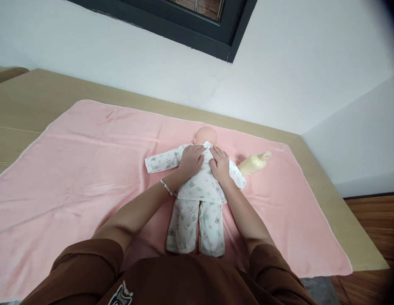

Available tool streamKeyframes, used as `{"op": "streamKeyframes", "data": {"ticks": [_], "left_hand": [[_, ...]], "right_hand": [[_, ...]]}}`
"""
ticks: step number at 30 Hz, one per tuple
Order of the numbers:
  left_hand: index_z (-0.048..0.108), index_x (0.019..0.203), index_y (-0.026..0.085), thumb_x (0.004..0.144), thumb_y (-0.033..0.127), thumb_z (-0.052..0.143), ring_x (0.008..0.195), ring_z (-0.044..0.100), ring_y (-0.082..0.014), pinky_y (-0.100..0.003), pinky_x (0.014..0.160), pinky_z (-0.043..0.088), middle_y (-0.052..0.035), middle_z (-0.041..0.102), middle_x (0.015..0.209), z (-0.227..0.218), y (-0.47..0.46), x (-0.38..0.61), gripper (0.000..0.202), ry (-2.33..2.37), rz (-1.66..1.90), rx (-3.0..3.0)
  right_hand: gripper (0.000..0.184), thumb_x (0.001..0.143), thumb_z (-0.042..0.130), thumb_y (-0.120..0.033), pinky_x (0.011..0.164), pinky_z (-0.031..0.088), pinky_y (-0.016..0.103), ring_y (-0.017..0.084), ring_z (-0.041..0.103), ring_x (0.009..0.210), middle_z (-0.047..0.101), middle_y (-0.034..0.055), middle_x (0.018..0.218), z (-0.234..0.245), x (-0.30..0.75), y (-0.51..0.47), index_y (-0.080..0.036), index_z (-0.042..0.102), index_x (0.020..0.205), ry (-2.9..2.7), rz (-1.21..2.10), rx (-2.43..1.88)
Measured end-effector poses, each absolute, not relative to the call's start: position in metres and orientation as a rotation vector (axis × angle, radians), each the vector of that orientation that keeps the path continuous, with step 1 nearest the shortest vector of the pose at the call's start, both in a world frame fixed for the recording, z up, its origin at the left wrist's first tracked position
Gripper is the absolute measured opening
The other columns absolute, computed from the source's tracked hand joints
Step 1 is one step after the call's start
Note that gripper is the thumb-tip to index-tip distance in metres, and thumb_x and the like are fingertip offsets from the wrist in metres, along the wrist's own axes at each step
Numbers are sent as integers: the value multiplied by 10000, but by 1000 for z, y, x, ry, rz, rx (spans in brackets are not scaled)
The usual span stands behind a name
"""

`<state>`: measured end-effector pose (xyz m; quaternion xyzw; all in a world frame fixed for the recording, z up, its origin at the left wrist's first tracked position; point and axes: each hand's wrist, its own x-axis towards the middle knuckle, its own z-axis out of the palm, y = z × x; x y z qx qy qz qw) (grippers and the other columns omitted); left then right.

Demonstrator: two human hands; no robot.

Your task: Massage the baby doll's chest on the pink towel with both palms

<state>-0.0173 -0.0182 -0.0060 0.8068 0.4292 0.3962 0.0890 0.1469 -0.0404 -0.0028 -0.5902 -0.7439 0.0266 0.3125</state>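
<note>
A baby doll (205, 136) in white printed pyjamas (201, 190) lies on its back on a pink blanket (89, 169), head toward the wall. My left hand (191, 160) rests on the doll's chest near the collar, fingers bent onto the cloth. A thin bracelet circles that wrist. My right hand (219, 164) lies beside it on the other side of the chest, fingers curled at the neckline. Both hands press or pinch the pyjama top; what the fingertips grip is hidden.
A cream feeding bottle (254, 163) lies on its side on the blanket just right of the doll's arm. The blanket covers a tan mattress (34, 97) against a white wall. Wooden floor (374, 220) shows at the right.
</note>
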Motion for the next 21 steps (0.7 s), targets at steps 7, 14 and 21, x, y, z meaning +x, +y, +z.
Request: {"op": "streamKeyframes", "data": {"ticks": [7, 14, 21], "left_hand": [[603, 907, 203, 860, 196, 491, 1033, 581, -240, -409, 950, 444, -80, 670, 986, -9, -19, -17, 121, 1366, 1272, 2344], [593, 1095, 183, 882, 241, 476, 1112, 555, -268, -444, 998, 422, -116, 645, 1130, -5, -21, -15, 250, 1416, 1228, 2353], [597, 1143, 204, 902, 197, 413, 1185, 549, -249, -462, 1054, 393, -93, 646, 1203, -6, -20, -17, 303, 1270, 1192, 2438]], "right_hand": [[276, 813, 507, -229, 1084, 403, 472, 238, 622, 1157, 717, 78, 1155, -10, 141, -48, -214, 726, 981, -1717, -38, -1432], [466, 828, 445, -196, 1125, 339, 500, 264, 497, 1312, 587, 93, 1373, -2, 144, -44, -189, 615, 1261, -1870, 64, -1534], [432, 842, 438, -209, 1136, 317, 511, 237, 512, 1308, 602, 75, 1361, -5, 145, -43, -225, 643, 1222, -1898, 44, -1504]]}}
